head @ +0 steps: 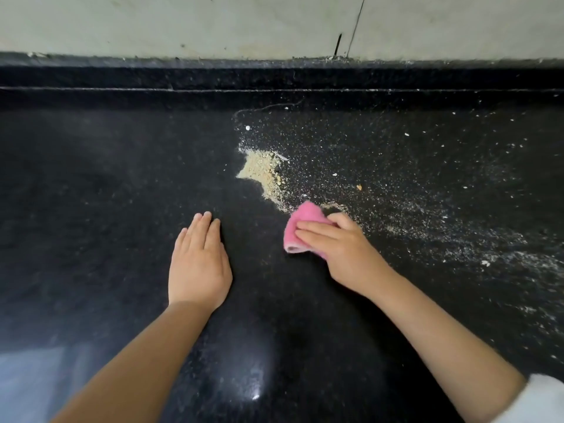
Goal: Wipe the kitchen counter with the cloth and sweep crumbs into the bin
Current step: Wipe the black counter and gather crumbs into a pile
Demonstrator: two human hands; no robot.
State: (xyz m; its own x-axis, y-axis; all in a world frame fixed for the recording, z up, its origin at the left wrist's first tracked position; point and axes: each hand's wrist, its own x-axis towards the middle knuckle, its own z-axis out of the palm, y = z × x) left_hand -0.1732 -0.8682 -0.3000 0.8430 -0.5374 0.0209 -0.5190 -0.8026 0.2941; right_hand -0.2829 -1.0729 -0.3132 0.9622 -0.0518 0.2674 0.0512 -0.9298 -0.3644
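A pink folded cloth (300, 221) lies on the black stone counter (106, 178). My right hand (341, 248) presses it down with straight fingers laid over its near side. Just beyond the cloth is a heap of beige crumbs (264, 172), with a thin trail running down to the cloth's far edge. My left hand (198, 261) rests flat on the counter to the left of the cloth, fingers together, holding nothing. No bin is in view.
Fine white specks and crumbs (442, 215) are scattered over the right half of the counter. A raised black ledge (274, 77) runs along the back under a pale wall (213, 22). A thin dark wire (355, 25) hangs down the wall.
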